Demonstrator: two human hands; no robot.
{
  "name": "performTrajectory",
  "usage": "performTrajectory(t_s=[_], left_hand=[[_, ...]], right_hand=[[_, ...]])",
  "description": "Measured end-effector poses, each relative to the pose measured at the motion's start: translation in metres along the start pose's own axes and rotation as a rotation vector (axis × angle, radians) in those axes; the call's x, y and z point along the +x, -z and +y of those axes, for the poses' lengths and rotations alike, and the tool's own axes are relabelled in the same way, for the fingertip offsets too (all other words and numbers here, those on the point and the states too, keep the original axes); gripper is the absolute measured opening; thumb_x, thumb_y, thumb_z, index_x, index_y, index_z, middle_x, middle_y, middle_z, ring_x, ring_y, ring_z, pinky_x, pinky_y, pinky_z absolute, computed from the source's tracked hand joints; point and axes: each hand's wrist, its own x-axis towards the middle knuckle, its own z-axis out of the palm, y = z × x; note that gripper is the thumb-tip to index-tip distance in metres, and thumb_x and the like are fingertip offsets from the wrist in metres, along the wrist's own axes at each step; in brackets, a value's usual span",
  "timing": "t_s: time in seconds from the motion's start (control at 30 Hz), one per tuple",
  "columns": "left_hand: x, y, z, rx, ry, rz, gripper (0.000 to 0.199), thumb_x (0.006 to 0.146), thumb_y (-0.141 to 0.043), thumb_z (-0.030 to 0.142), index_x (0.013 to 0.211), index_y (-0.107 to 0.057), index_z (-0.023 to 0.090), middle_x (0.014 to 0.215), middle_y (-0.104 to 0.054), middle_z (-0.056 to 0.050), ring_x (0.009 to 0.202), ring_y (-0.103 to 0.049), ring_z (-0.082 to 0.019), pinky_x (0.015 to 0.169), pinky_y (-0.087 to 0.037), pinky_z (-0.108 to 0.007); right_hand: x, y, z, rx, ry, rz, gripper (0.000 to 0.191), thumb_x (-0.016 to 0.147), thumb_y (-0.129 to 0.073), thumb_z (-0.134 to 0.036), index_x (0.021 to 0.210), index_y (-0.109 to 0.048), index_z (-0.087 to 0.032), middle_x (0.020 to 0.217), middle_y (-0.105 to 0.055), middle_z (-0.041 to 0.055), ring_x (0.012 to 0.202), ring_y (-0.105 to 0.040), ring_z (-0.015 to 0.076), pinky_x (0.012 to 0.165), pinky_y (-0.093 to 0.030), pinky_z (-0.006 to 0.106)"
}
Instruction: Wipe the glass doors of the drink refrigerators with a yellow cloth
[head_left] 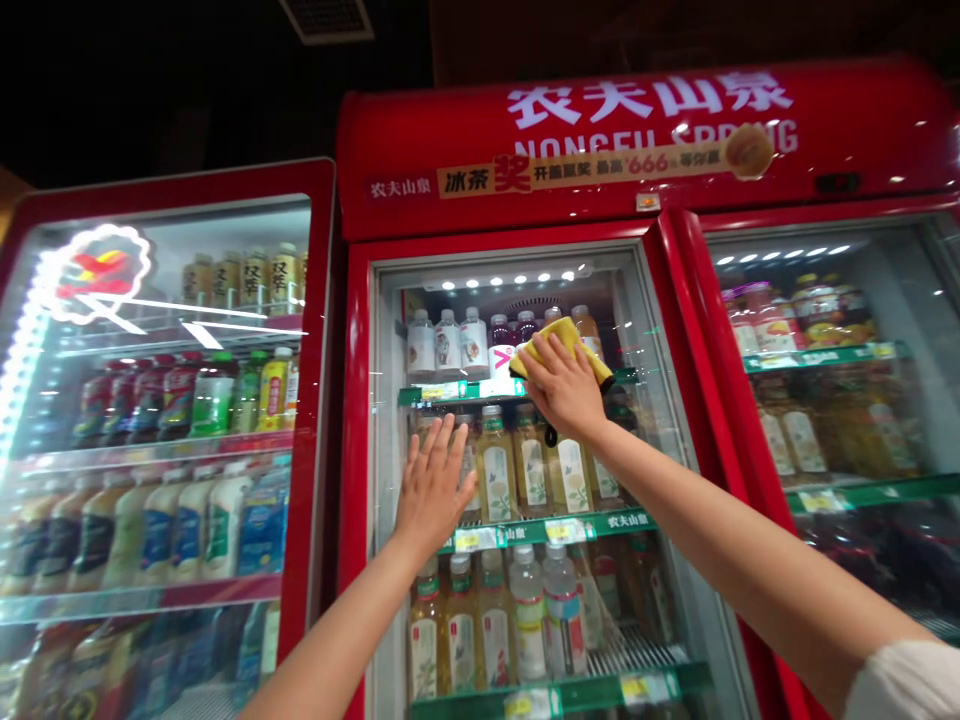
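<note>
My right hand (564,385) presses a folded yellow cleaning cloth (574,340) with dark edging against the glass of the middle fridge door (358,400). Its fingers lie over the cloth, in front of the upper shelf of bottles. Lower and to the left, my left hand (433,485) rests with fingers spread, palm toward the same pane. Behind the glass, several bottles of yellowish drink (495,470) stand on the middle shelf, partly hidden by my hands. White-labelled bottles (448,345) show on the shelf above.
A second red-framed fridge (319,300) full of drinks stands at the left, its glass carrying bright reflections. To the right is another glass door (705,300) of the red cabinet. A lettered red header (465,130) runs above, and a ceiling vent (328,18) shows at the top.
</note>
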Motion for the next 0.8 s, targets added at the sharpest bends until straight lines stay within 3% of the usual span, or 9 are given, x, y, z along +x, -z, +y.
performTrajectory(t_s=[0.1, 0.17, 0.3, 0.43, 0.5, 0.57, 0.67, 0.8], left_hand=[[-0.009, 0.004, -0.008, -0.004, -0.009, -0.016, 0.066, 0.101, -0.047, 0.030, 0.163, -0.025, 0.017, 0.168, -0.031, -0.013, 0.156, -0.027, -0.029, 0.128, -0.025, -0.052], [-0.016, 0.007, -0.017, 0.000, -0.015, -0.029, 0.067, 0.101, -0.047, 0.031, 0.163, -0.024, 0.019, 0.168, -0.031, -0.013, 0.156, -0.027, -0.029, 0.128, -0.025, -0.053], [-0.029, 0.014, -0.039, 0.023, -0.041, -0.054, 0.066, 0.101, -0.047, 0.032, 0.162, -0.026, 0.019, 0.167, -0.032, -0.013, 0.155, -0.030, -0.029, 0.127, -0.023, -0.056], [-0.038, 0.016, -0.050, 0.030, -0.032, -0.047, 0.066, 0.101, -0.048, 0.031, 0.162, -0.027, 0.019, 0.166, -0.034, -0.013, 0.155, -0.031, -0.029, 0.128, -0.022, -0.055], [-0.042, 0.017, -0.052, 0.024, -0.035, -0.042, 0.066, 0.101, -0.048, 0.031, 0.162, -0.027, 0.019, 0.166, -0.035, -0.013, 0.155, -0.031, -0.028, 0.128, -0.022, -0.055], [-0.046, 0.018, -0.055, 0.014, -0.041, -0.042, 0.066, 0.101, -0.047, 0.031, 0.162, -0.028, 0.018, 0.166, -0.036, -0.013, 0.155, -0.031, -0.028, 0.127, -0.023, -0.054], [-0.054, 0.020, -0.063, 0.002, -0.042, -0.056, 0.064, 0.101, -0.047, 0.033, 0.161, -0.029, 0.020, 0.165, -0.037, -0.012, 0.155, -0.032, -0.027, 0.127, -0.025, -0.053], [-0.064, 0.020, -0.079, -0.006, -0.038, -0.063, 0.066, 0.101, -0.048, 0.036, 0.162, -0.028, 0.020, 0.166, -0.035, -0.011, 0.155, -0.032, -0.027, 0.127, -0.026, -0.052]], right_hand=[[-0.027, 0.002, -0.003, 0.059, 0.219, -0.060, 0.043, 0.104, -0.046, -0.034, 0.147, -0.055, -0.036, 0.161, -0.045, -0.0021, 0.152, -0.036, 0.0244, 0.126, -0.027, 0.052], [-0.038, 0.005, 0.008, 0.101, 0.268, -0.058, 0.040, 0.104, -0.046, -0.029, 0.141, -0.061, -0.037, 0.155, -0.053, -0.0041, 0.148, -0.043, 0.0224, 0.124, -0.032, 0.050], [-0.020, -0.002, 0.014, 0.131, 0.099, 0.064, 0.040, 0.104, -0.045, -0.024, 0.135, -0.066, -0.035, 0.148, -0.060, -0.0015, 0.144, -0.049, 0.0239, 0.120, -0.037, 0.052], [0.010, -0.021, -0.031, 0.086, -0.074, 0.127, 0.041, 0.103, -0.049, -0.027, 0.142, -0.061, -0.033, 0.156, -0.052, 0.0019, 0.149, -0.042, 0.0281, 0.123, -0.030, 0.059], [0.009, -0.026, -0.056, 0.083, -0.013, 0.076, 0.042, 0.103, -0.049, -0.029, 0.144, -0.058, -0.033, 0.159, -0.049, 0.0015, 0.151, -0.039, 0.0278, 0.125, -0.027, 0.059], [-0.003, -0.025, -0.069, 0.107, 0.141, -0.002, 0.043, 0.103, -0.048, -0.027, 0.144, -0.058, -0.035, 0.159, -0.049, -0.0011, 0.151, -0.038, 0.0251, 0.126, -0.026, 0.056], [-0.022, -0.018, -0.062, 0.148, 0.323, -0.049, 0.043, 0.103, -0.046, -0.024, 0.142, -0.060, -0.036, 0.155, -0.054, -0.0024, 0.148, -0.043, 0.0225, 0.125, -0.031, 0.051], [-0.007, -0.018, -0.045, 0.141, 0.198, 0.052, 0.041, 0.103, -0.045, -0.024, 0.139, -0.063, -0.031, 0.149, -0.060, 0.0038, 0.144, -0.048, 0.0260, 0.119, -0.038, 0.052]])
